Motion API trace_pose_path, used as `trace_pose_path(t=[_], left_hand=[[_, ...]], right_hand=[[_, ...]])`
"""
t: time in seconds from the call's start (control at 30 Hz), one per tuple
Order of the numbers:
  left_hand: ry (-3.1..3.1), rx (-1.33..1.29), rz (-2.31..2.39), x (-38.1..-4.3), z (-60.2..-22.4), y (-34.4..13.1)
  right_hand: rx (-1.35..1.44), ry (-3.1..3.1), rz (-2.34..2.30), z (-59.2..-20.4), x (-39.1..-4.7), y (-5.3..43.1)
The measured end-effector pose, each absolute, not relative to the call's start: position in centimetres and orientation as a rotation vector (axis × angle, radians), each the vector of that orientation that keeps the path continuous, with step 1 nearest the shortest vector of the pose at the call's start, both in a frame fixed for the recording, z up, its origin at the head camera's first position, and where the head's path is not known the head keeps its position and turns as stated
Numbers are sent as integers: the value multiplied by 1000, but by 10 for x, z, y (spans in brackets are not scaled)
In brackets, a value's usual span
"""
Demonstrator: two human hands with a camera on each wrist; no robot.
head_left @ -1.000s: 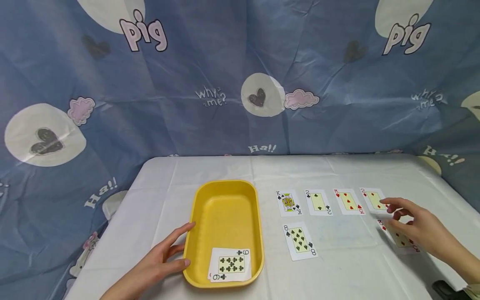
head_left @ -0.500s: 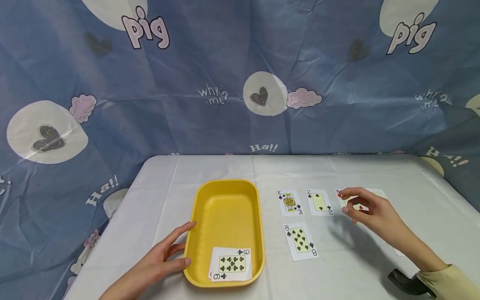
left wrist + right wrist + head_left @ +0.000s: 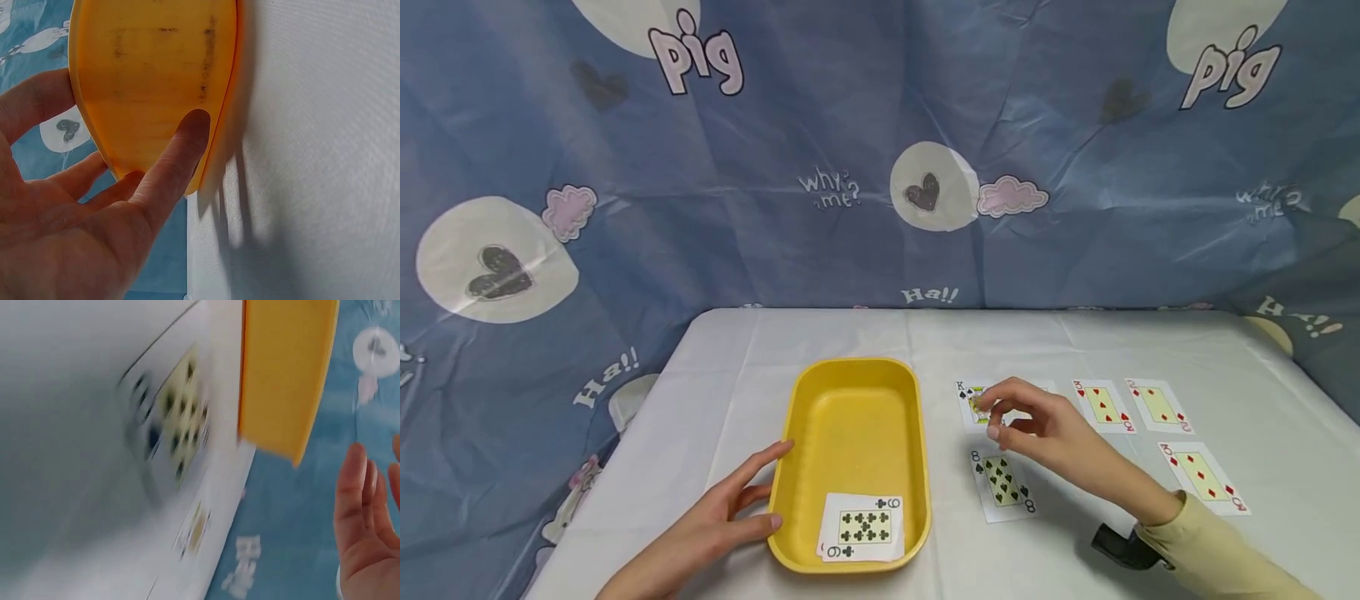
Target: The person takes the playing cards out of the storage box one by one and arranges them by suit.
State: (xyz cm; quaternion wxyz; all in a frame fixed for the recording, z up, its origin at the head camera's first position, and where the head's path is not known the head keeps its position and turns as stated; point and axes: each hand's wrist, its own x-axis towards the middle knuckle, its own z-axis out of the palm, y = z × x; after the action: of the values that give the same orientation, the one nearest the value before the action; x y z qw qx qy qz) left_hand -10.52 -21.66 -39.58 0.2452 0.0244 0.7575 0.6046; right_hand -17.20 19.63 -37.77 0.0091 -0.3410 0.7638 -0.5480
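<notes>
My left hand (image 3: 715, 517) rests against the left side of a yellow tray (image 3: 922, 492). In the left wrist view its thumb lies on the tray's outer wall (image 3: 156, 75), with fingers at the edge. Above the king of spades (image 3: 968, 414) hovers my right hand (image 3: 1052, 429), fingers loosely bent and nothing visible in them. It hides most of a neighbouring card. Just below that hand lies the eight of spades (image 3: 1002, 482), blurred in the right wrist view. Inside the tray, a nine of clubs (image 3: 865, 527) covers another card.
Farther right lie the three of hearts (image 3: 1102, 405), two of diamonds (image 3: 1157, 406) and three of diamonds (image 3: 1201, 477), face up on the white tablecloth (image 3: 820, 333). A blue printed curtain (image 3: 820, 258) hangs behind the table.
My right hand has swept left from the diamonds cards, past the three of hearts, to above the king of spades. The left hand and tray have stayed put.
</notes>
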Motion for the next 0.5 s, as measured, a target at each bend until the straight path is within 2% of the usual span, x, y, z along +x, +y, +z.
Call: trace_pose_path(t=[0.33, 0.5], left_hand=[[2105, 93, 1629, -107, -396, -216], [2094, 82, 1623, -107, -395, -215]], right_hand=[[-1327, 2107, -1582, -380, -163, 124], [-1449, 1976, -1369, -380, -163, 95]])
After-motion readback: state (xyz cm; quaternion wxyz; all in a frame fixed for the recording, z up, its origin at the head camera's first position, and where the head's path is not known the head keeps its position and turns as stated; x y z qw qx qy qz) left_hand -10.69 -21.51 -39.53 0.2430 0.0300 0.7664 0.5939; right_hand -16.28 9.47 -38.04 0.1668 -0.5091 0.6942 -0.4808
